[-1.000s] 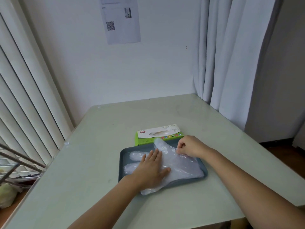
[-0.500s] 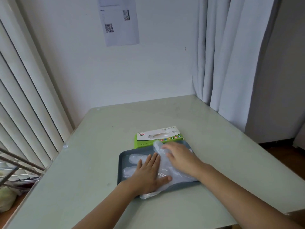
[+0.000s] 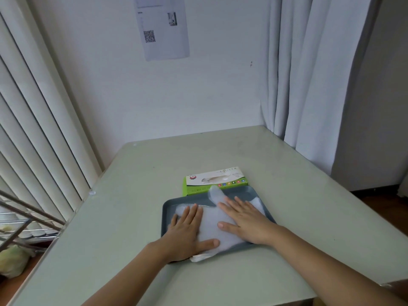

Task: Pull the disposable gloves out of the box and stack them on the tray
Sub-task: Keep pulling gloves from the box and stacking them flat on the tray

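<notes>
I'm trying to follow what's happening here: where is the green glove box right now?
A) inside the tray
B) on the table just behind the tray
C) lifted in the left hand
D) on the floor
B: the green box sits on the table just behind the tray, while the left hand and right hand press flat on the gloves.

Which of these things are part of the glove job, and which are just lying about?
Job: gloves, tray, green box, left hand and right hand, both flat on the gloves.
Lying about: QR-code sheet on the wall, curtain, blinds.
</notes>
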The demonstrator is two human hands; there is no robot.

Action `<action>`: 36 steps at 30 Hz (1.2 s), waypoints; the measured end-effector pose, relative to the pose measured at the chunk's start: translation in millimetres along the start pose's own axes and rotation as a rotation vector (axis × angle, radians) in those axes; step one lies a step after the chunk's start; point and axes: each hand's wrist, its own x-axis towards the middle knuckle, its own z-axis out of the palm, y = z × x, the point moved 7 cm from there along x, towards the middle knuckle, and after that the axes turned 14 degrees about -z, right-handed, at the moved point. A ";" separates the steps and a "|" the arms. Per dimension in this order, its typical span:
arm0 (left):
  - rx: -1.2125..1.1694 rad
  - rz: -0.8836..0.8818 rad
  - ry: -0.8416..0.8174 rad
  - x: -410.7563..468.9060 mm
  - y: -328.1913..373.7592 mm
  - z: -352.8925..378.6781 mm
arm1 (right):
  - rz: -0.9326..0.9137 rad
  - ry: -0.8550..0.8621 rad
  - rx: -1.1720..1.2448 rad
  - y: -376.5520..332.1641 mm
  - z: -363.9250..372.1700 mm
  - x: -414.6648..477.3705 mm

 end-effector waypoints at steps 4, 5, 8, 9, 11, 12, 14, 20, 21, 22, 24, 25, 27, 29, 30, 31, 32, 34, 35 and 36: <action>0.063 -0.055 -0.088 -7.1 -10.9 -6.0 | -0.001 -0.011 0.014 0.7 -2.6 1.1; 0.065 -0.059 -0.103 -6.8 -11.9 -11.2 | -0.006 0.000 0.042 -0.3 -4.6 1.5; -0.105 -0.041 -0.038 2.1 -13.8 -41.1 | -0.081 0.248 0.274 -6.6 -31.1 6.5; -0.179 -0.036 0.040 5.4 -14.1 -56.9 | -0.098 0.382 0.319 -4.8 -47.0 8.0; -0.292 -0.068 0.191 14.6 -18.8 -85.8 | -0.070 0.565 0.283 8.5 -75.7 14.5; -0.334 -0.093 0.230 21.3 -23.0 -94.2 | -0.032 0.585 0.238 17.6 -85.7 20.5; -0.386 -0.111 0.243 40.2 -28.8 -101.7 | 0.044 0.545 0.180 36.3 -97.3 38.4; -0.425 -0.070 0.182 88.9 -19.1 -94.8 | 0.006 0.372 -0.027 53.3 -96.6 93.8; -0.421 -0.070 0.152 95.1 -16.3 -91.2 | -0.016 0.347 -0.046 53.1 -93.7 100.4; -0.412 -0.074 0.117 101.3 -14.8 -86.7 | -0.045 0.316 -0.062 51.5 -91.0 105.0; -0.386 -0.085 0.049 113.0 -15.4 -79.0 | -0.132 0.248 -0.119 47.2 -88.0 111.5; -0.379 -0.086 0.032 117.6 -16.9 -76.6 | -0.180 0.218 -0.153 46.2 -87.4 114.4; -0.375 -0.079 0.020 122.5 -18.8 -75.3 | -0.243 0.181 -0.191 45.9 -89.7 116.1; -0.365 -0.067 0.010 125.8 -19.9 -74.0 | -0.279 0.172 -0.196 46.5 -91.6 118.6; -0.360 -0.063 0.003 127.5 -20.4 -72.8 | -0.294 0.179 -0.198 46.0 -91.8 120.7; -0.358 -0.060 0.000 128.3 -20.6 -71.6 | -0.308 0.192 -0.203 44.8 -91.9 122.3; -0.356 -0.058 -0.001 129.0 -20.6 -70.6 | -0.320 0.209 -0.207 43.5 -91.9 123.6; -0.352 -0.054 0.000 130.1 -20.6 -69.0 | -0.334 0.243 -0.203 42.5 -90.9 123.9; -0.350 -0.051 0.000 130.3 -20.5 -68.8 | -0.335 0.257 -0.187 43.5 -89.4 123.0; -0.350 -0.049 -0.002 130.7 -20.6 -68.9 | -0.331 0.273 -0.163 45.5 -87.7 122.1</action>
